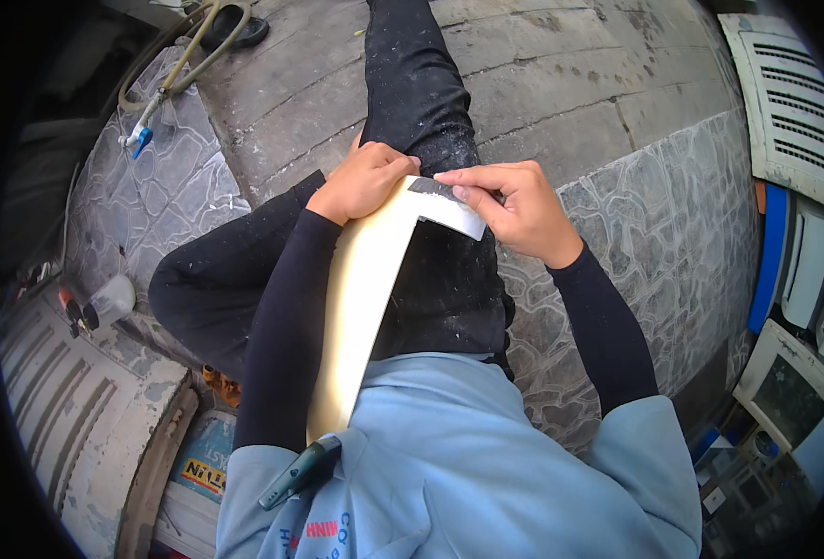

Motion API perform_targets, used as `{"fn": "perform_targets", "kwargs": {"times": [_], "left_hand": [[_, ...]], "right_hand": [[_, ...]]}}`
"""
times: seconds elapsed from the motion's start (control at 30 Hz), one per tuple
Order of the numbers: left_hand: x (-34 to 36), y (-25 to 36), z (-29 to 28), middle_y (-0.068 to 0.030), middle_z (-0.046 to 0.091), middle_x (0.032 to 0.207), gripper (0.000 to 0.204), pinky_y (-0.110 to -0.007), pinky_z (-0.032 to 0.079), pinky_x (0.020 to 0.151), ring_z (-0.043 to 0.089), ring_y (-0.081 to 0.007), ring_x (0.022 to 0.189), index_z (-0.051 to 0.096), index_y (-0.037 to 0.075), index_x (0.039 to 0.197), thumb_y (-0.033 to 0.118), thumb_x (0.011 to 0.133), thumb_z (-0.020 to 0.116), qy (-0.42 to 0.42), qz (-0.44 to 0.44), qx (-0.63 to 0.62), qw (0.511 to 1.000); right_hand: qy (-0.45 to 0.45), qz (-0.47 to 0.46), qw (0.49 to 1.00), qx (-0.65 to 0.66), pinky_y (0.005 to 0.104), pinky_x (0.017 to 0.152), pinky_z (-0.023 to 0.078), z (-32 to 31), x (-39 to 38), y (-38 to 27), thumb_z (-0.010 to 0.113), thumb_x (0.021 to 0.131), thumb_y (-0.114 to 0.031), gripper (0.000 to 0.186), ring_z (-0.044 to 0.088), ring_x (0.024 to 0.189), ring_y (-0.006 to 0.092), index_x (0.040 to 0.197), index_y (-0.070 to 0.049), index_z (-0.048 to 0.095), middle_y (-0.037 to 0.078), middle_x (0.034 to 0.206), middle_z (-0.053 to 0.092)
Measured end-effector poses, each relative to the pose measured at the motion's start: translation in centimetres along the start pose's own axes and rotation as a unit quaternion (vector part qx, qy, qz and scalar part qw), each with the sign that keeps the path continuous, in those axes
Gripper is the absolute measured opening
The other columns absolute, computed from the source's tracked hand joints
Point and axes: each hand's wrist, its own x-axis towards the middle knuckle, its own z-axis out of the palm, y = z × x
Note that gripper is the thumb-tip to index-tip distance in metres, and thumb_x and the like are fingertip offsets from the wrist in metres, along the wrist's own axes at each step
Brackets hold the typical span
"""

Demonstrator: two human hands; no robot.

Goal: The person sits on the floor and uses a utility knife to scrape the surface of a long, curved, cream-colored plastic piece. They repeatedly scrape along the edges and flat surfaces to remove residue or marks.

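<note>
A long, smooth cream panel (361, 298) lies along my lap, its near end against my shirt. A short white arm (468, 222) turns off to the right at its far end. My left hand (367, 182) is wrapped over the panel's far left edge. On the bent end lies a dark grey patch (433, 189), thin and flat. At its right side my right hand (519, 207) has thumb and forefinger pressed together; what lies between them is hidden.
A hose with a blue-handled valve (144, 140) lies at the far left. Louvred panels stand on the left (67, 410) and the far right (799, 107). A translucent cup (114, 300) sits at left, near a box (198, 461). Stone-patterned paving (636, 205) extends right. A dark green object (300, 472) hangs at my shirt.
</note>
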Motion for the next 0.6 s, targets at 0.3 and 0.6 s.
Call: {"fn": "perform_targets", "kwargs": {"times": [0.3,0.6], "left_hand": [[0.3,0.1,0.1,-0.021,0.076,0.084,0.05,-0.043,0.054,0.079,0.074,-0.0346,0.081,0.083,0.001,0.098,0.04,0.107,0.053,0.03,0.021,0.021,0.999],[0.3,-0.1,0.3,-0.0192,0.073,0.077,0.046,-0.038,0.052,0.075,0.068,-0.0264,0.072,0.078,-0.007,0.094,0.029,0.108,0.054,0.021,0.031,0.013,0.999]], "right_hand": [[-0.008,-0.006,1.0,-0.003,0.0299,0.078,0.061,-0.1,0.2,0.3,0.072,0.099,-0.003,0.022,0.081,0.086,0.0199,0.118,-0.001,0.084,0.018,0.103,0.084],[-0.004,-0.039,0.999,-0.013,0.03,0.075,0.061,0.3,-0.2,1.0,0.073,0.098,-0.003,0.022,0.081,0.084,0.0203,0.117,-0.001,0.084,0.02,0.1,0.083]]}}
